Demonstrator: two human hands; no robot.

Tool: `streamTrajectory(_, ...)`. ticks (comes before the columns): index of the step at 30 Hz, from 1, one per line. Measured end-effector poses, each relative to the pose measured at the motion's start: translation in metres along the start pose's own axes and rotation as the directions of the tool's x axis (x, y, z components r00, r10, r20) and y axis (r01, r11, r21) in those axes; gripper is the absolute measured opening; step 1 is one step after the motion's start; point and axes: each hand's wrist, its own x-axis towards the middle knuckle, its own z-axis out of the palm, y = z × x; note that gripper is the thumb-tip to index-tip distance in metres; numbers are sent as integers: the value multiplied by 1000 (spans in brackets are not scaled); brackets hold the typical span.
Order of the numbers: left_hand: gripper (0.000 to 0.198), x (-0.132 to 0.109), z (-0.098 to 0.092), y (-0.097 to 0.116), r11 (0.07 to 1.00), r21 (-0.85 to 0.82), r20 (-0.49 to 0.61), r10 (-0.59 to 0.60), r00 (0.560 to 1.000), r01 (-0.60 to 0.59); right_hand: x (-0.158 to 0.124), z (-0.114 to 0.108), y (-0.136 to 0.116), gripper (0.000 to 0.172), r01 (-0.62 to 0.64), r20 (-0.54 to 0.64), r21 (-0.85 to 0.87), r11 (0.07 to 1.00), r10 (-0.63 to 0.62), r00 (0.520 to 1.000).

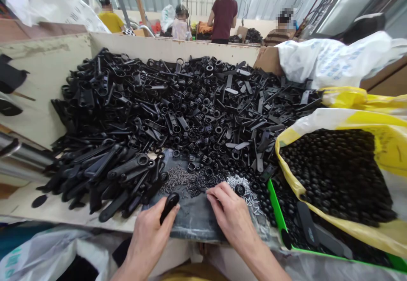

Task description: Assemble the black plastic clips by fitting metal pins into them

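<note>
Bright even daylight, soft shadows, curved wide-angle edges, little blur

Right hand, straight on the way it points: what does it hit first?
The right hand would probably meet the small dark fasteners first, lying on the dark mat just ahead; depth is hard to judge here.

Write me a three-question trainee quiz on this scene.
1. What does the left hand hold?
2. True or false: the silver screws lie closer to the right hand than to the left hand.
3. What colour is the crate rim at lower right: A red, B green, C blue?

Key: 1. a black plastic handle; 2. true; 3. B.
</note>
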Motion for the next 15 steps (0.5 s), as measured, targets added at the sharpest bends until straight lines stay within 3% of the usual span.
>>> streamTrajectory(4, 39, -3, 1, 13, 924, -326, 77, -184, 980, 199, 14, 10, -2, 17, 2, 50, -228, 974, 9, 999)
streamTrajectory(7, 46, -2, 0, 21, 808, -489, 178, -274, 945, 327, 16, 9, -2, 18, -3, 61, -252, 968, 19, 998)
streamTrajectory(10, 49, -1, -1, 24, 742, -556, 246, -284, 927, 375, 10, 3, -3, 21, 27, 91, -239, 971, -5, 996)
streamTrajectory(15, 52, -3, -1, 22, 749, -545, 278, -261, 924, 376, -3, -8, -5, 25, 56, 172, -255, 965, -12, 985)
